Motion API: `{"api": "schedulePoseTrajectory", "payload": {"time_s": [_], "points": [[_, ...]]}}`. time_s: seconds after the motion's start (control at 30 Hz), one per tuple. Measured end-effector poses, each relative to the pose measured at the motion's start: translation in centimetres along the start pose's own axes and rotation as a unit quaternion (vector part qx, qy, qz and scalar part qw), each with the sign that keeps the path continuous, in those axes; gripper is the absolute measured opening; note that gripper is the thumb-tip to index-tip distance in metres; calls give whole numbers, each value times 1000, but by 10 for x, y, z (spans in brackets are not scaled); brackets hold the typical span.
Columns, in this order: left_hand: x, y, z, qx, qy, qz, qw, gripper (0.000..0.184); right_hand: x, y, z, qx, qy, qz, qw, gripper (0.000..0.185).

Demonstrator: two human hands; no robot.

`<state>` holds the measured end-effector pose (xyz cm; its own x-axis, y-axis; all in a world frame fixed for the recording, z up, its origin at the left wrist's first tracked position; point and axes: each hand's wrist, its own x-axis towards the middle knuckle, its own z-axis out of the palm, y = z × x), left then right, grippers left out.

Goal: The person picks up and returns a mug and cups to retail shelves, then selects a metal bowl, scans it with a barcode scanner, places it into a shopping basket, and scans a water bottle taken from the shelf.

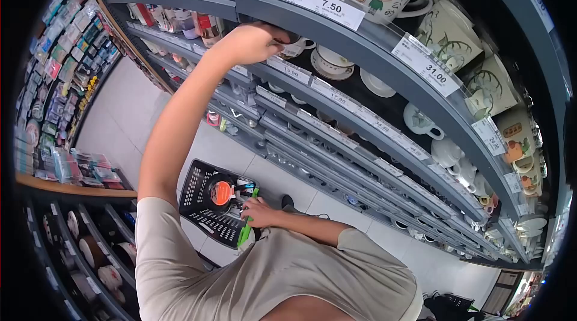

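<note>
Head view: left hand (257, 43), the nearer, under upper shelf (384, 37), fingers curled, cannot tell whether gripping; cup (293, 51) just to its right, handle facing away; right hand (259, 212), well apart, wrapped round basket's (193, 196) green handle (244, 234)

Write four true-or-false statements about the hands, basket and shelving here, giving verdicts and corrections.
1. The right hand is on the bright green plastic handle of the black perforated plastic basket. True.
2. The left hand hangs beside the basket. False: it reaches beneath a curved dark grey shelf edge.
3. The basket is empty. False: its contents include a round item with an orange label.
4. A white rectangular price label on that shelf edge reads 7.50. True.
</note>
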<state>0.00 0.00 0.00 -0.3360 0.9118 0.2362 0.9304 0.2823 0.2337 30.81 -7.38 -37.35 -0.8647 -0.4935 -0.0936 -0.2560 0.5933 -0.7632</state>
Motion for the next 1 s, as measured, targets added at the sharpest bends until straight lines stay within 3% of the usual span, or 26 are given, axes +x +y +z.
{"api": "schedulePoseTrajectory", "payload": {"time_s": [0.1, 0.37, 0.53, 0.67, 0.7, 0.8, 0.87, 0.9, 0.93, 1.0], "points": [[-6, 4, -2, -25, 27, 7, 999, 33, 13, -11, 10, 16, 49, -17, 999, 26], [-10, 14, 0, 9, 57, 46, 997, 32, 25, -10, 21, -5, 30, -13, 999, 26], [-24, 24, -3, 37, 71, 3, 997, 37, 36, -12, 41, -57, 59, -61, 995, 29], [-72, 47, 0, 12, 208, 63, 976, 47, 39, -6, 56, -133, 59, -109, 983, 26], [-93, 60, 8, 7, 250, 30, 968, 44, 42, -6, 59, -153, 19, -89, 984, 26], [-189, 73, 79, -184, 296, -88, 933, 24, 46, -9, 59, -227, -113, -46, 966, 21], [-262, 92, 143, -160, 219, -231, 934, 20, 49, -11, 55, -218, -147, 9, 965, 21], [-300, 98, 181, -234, 162, -333, 899, 22, 49, -12, 52, -212, -166, 38, 962, 22], [-349, 96, 233, -306, 167, -351, 869, 26, 48, -18, 37, -229, -204, 22, 951, 26], [-440, 113, 318, -304, 98, -435, 842, 33, 46, -8, 23, -205, -250, 17, 946, 29]]}}
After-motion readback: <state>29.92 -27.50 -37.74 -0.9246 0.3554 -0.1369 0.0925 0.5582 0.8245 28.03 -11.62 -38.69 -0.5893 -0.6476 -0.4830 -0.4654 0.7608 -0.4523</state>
